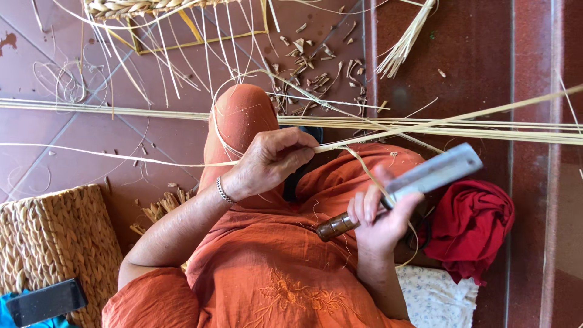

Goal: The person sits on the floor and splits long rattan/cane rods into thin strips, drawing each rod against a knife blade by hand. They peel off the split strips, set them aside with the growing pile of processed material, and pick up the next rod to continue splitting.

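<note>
The left hand (272,159) is closed, pinching a thin pale cane strip (388,135) between thumb and fingers above the lap; the right hand (379,215) is wrapped in a fist around the brown wooden handle of a broad flat-bladed knife (425,176), the blade pointing up and to the right. The strip runs from the left hand's fingertips out to the right edge, and its far end is cut off there. At far left, a woven basket (57,246) stands on the red tiled floor (97,133), cut off by the left edge, with a dark flat object (45,302) leaning on it, too partial to identify. A silver bracelet (223,192) circles the left wrist. The person wears an orange garment (267,267); one knee rises behind the left hand. Long cane rods (121,110) lie across the floor from edge to edge, passing behind the knee. Shavings (313,70) are scattered on the floor above the knee. At the top, a half-woven piece (130,7) is cropped by the frame. At right, a crumpled red cloth (477,226) lies just beside the right hand, partly hidden by it.
</note>
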### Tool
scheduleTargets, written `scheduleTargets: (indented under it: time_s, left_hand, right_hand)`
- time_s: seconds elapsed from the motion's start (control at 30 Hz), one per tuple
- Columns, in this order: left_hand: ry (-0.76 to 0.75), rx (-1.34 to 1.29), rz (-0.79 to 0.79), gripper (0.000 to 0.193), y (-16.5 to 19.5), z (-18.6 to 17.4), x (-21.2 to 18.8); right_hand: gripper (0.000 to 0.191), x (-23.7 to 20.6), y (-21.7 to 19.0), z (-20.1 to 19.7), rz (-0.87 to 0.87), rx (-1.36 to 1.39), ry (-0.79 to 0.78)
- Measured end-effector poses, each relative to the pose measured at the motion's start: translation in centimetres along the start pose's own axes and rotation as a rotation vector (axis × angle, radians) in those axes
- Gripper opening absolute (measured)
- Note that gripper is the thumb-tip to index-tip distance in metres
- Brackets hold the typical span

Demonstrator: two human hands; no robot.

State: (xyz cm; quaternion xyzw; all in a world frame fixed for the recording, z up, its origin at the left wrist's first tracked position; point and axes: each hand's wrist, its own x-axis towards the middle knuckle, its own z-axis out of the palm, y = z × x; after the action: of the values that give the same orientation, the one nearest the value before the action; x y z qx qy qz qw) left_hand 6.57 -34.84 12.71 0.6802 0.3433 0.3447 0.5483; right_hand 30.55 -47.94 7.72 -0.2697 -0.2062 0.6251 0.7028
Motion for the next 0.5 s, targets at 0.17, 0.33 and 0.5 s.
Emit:
scheduleTargets:
  time_s: [0.17, 0.33, 0.5]
  left_hand:
    - [0.001, -0.084, 0.136, 0.015, -0.4, 0.5, 0.7]
    - [-0.055, -0.018, -0.083, 0.020, -0.5, 1.1, 1.2]
    - [0.032, -0.120, 0.016, 0.014, -0.7, 1.8, 1.5]
  right_hand:
    - [0.039, 2.1, 1.0, -2.1, 0.056, -0.206, 0.095]
    - [0.045, 2.3, 1.4, -2.8, 0.111, -0.101, 0.062]
    - [0.045, 2.6, 2.3, -2.7, 0.104, -0.068, 0.013]
